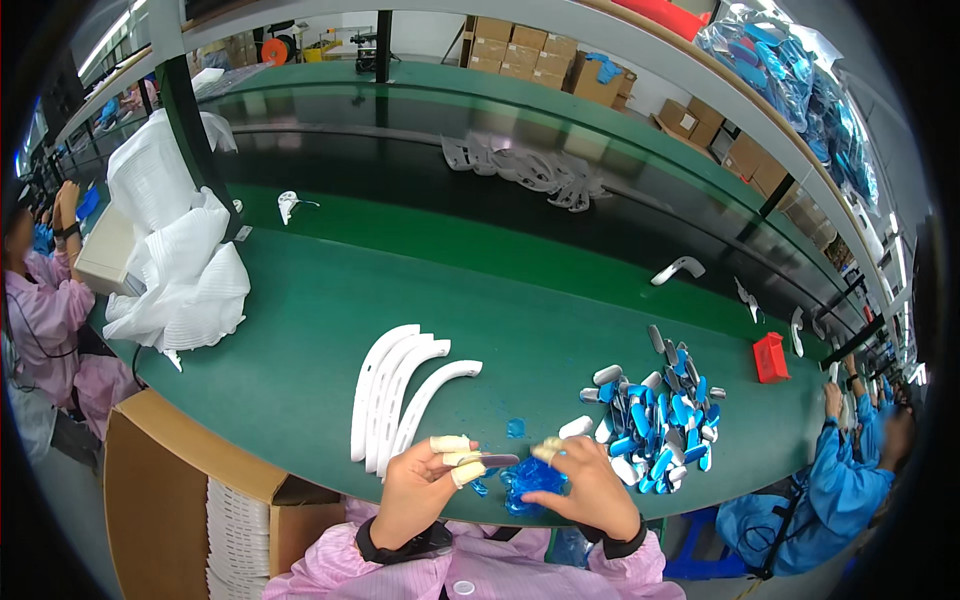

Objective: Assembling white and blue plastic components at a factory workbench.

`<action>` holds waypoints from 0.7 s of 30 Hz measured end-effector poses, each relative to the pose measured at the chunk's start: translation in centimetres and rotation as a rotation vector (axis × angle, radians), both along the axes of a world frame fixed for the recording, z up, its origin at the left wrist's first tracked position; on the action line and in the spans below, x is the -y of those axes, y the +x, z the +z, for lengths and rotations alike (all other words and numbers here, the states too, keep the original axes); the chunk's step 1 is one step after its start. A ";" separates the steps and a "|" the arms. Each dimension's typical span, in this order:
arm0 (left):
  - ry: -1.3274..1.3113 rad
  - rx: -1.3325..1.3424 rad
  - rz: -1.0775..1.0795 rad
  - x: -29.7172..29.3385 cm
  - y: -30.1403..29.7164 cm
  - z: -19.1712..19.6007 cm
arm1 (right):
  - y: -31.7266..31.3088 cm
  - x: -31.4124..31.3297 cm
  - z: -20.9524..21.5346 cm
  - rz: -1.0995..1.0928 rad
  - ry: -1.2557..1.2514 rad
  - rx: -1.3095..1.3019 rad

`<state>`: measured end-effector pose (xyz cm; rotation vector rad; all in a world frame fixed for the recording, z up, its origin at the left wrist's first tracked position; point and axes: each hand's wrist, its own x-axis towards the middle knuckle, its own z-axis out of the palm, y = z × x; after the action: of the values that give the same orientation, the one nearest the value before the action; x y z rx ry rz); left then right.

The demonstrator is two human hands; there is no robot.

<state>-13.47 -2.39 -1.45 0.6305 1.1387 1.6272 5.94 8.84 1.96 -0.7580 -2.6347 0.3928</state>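
My left hand (412,498), with pale finger cots on its fingertips, pinches a small oval grey plate (492,461) between thumb and fingers. Over a crumpled heap of blue film (527,487) hovers my right hand (592,488). Its thumb and fingers are apart, and nothing shows between them. Just beyond the hands lies a small blue film scrap (515,428). Several white curved strips (400,385) lie side by side, past my left hand. A pile of small oval plates (655,420), some blue-filmed, some bare silver or white, spreads on the table to the right.
White foam wrapping (190,270) lies at the table's left end. A cardboard box (150,480) with stacked white parts stands at the near left. A red bin (770,358) sits at the right. Along the back runs a dark conveyor (350,170) carrying white parts. Co-workers sit on both sides.
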 end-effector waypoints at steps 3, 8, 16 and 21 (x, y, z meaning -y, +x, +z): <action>0.010 -0.005 -0.043 0.1 0.2 0.0 | -1.5 0.4 -0.2 0.017 -0.542 -0.372; -0.022 -0.005 -0.102 -0.1 -0.6 -0.3 | -3.3 1.8 -1.8 -0.078 -1.082 -0.683; -0.035 0.021 -0.093 -0.3 -0.8 -0.7 | -4.0 1.9 -3.1 -0.138 -1.228 -0.861; -0.008 -0.011 -0.078 -0.1 -0.5 -1.8 | -4.4 2.1 -3.5 -0.148 -1.265 -0.947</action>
<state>-14.00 -2.25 -3.28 0.6713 1.1148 1.5534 1.53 6.76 -1.54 -0.7564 -1.2232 1.8637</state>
